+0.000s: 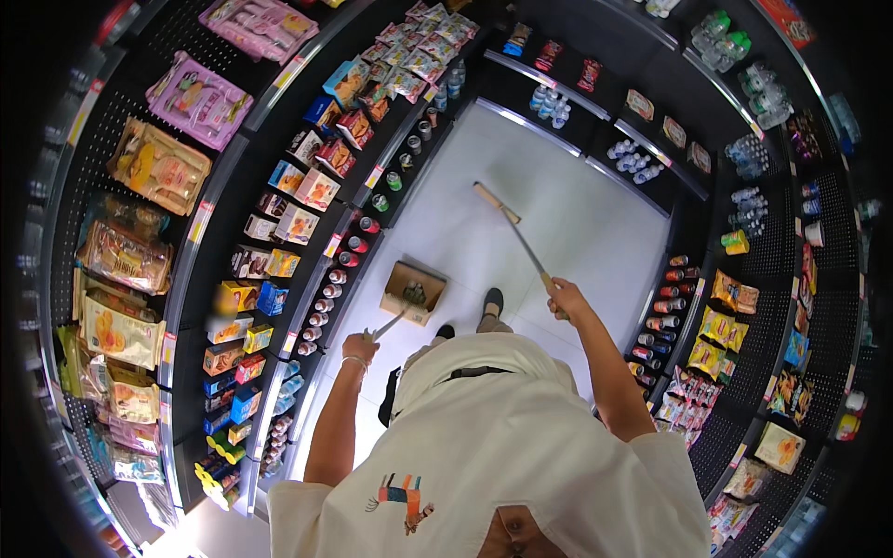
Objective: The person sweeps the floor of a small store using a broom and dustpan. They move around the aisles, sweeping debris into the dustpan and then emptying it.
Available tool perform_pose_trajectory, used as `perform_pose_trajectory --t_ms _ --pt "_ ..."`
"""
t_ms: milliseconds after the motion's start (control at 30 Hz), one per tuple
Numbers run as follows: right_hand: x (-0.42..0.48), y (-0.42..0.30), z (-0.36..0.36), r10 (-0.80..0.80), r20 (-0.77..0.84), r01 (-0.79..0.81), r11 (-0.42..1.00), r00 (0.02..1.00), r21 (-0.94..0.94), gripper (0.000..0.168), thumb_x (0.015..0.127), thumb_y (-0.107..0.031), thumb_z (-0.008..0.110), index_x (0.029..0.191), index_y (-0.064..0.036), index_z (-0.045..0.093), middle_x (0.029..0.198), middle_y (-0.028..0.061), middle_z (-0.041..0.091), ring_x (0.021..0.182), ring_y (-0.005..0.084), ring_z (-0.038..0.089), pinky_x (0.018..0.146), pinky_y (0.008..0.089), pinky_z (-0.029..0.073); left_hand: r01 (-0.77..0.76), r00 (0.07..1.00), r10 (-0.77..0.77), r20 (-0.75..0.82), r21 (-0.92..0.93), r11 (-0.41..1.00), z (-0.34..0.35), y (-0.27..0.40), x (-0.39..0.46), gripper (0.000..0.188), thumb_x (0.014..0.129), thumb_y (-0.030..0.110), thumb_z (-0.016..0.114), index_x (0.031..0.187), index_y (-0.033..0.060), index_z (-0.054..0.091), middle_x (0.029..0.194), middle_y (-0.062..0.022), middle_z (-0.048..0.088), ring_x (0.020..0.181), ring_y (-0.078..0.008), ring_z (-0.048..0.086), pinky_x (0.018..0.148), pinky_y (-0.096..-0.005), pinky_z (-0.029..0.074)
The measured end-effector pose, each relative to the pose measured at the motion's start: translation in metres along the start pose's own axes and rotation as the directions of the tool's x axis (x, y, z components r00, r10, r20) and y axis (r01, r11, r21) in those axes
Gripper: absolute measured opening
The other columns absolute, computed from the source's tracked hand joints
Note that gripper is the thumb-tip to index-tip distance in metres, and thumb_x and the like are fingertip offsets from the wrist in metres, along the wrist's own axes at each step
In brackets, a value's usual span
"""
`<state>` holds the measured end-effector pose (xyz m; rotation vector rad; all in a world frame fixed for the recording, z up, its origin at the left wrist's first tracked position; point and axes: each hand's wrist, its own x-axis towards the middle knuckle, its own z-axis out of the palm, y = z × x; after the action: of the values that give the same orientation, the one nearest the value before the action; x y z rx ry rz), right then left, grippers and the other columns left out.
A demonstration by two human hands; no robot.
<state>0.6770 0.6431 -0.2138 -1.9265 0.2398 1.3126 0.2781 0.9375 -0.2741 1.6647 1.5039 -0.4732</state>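
My right hand [566, 300] is closed around the handle of a long-handled broom [528, 250]. The broom's wide tan head [497, 202] rests on the pale floor ahead of my feet. On the left, my left hand [360, 347] grips a thin light-coloured handle [388, 326] that reaches to the near edge of an open cardboard box [394, 282]. Several bottles or similar small things [414, 293] stand inside the box; what exactly they are is too small to tell. The handle's far end cannot be made out.
A black shelf unit [349, 202] with drink cans, bottles and snack boxes runs along the left. Another shelf unit [698, 307] with cans and snack bags lines the right. A low shelf edge [527, 125] crosses the far end. My shoe [493, 300] is on the floor between them.
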Motion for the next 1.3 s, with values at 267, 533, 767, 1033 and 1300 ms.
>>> perform_pose_trajectory --t_ms 267,533,767,1033,1300 --pt "0.030 0.011 -0.016 -0.028 -0.049 0.032 0.996 0.998 0.086 0.024 0.083 -0.009 0.051 0.106 -0.004 0.050 0.058 0.0029 0.046 0.043 0.0116 0.045 0.036 0.0270 0.034 -0.089 0.996 0.091 0.003 0.204 0.975 0.040 0.090 0.054 0.032 0.067 0.026 0.068 0.090 0.0023 0.067 0.094 -0.0198 0.065 0.091 -0.0344 0.063 0.081 -0.0398 0.050" --pt "-0.024 0.064 -0.001 -0.010 0.094 0.034 0.965 0.996 -0.259 0.052 0.080 -0.007 0.054 0.131 -0.009 0.045 0.064 0.0070 0.054 0.049 0.0150 0.050 0.043 0.0318 0.043 -0.182 0.983 0.181 0.040 0.397 0.900 0.047 0.200 0.056 0.030 0.078 0.019 0.059 0.099 -0.0022 0.063 0.106 -0.0263 0.060 0.101 -0.0381 0.059 0.085 -0.0415 0.048" --pt "-0.048 0.095 -0.020 -0.047 0.174 0.091 0.963 0.984 -0.255 0.048 0.082 -0.011 0.059 0.129 -0.009 0.050 0.066 0.0078 0.057 0.051 0.0140 0.051 0.047 0.0266 0.042 -0.206 0.974 0.229 0.002 0.437 0.875 0.029 0.218 0.066 0.035 0.079 0.027 0.060 0.096 -0.0034 0.064 0.103 -0.0267 0.061 0.100 -0.0385 0.058 0.084 -0.0420 0.049" --pt "-0.092 0.098 -0.050 0.160 0.093 -0.184 0.903 0.983 0.389 0.049 0.086 -0.011 0.054 0.133 -0.013 0.043 0.067 0.0071 0.053 0.046 0.0099 0.045 0.038 0.0236 0.035 -0.222 0.971 0.239 0.023 0.461 0.859 0.037 0.210 0.088 0.036 0.079 0.030 0.060 0.091 -0.0032 0.065 0.098 -0.0265 0.062 0.097 -0.0380 0.060 0.081 -0.0407 0.050" --pt "-0.047 0.113 -0.081 0.169 -0.146 -0.046 0.792 0.975 0.609 0.056 0.086 -0.013 0.053 0.137 -0.015 0.033 0.062 0.0049 0.047 0.043 0.0104 0.042 0.033 0.0251 0.033 -0.272 0.962 0.257 0.090 0.347 0.897 0.068 0.172 0.131 0.020 0.068 0.011 0.070 0.078 -0.0035 0.062 0.066 -0.0121 0.060 0.054 -0.0220 0.059 0.047 -0.0337 0.046"
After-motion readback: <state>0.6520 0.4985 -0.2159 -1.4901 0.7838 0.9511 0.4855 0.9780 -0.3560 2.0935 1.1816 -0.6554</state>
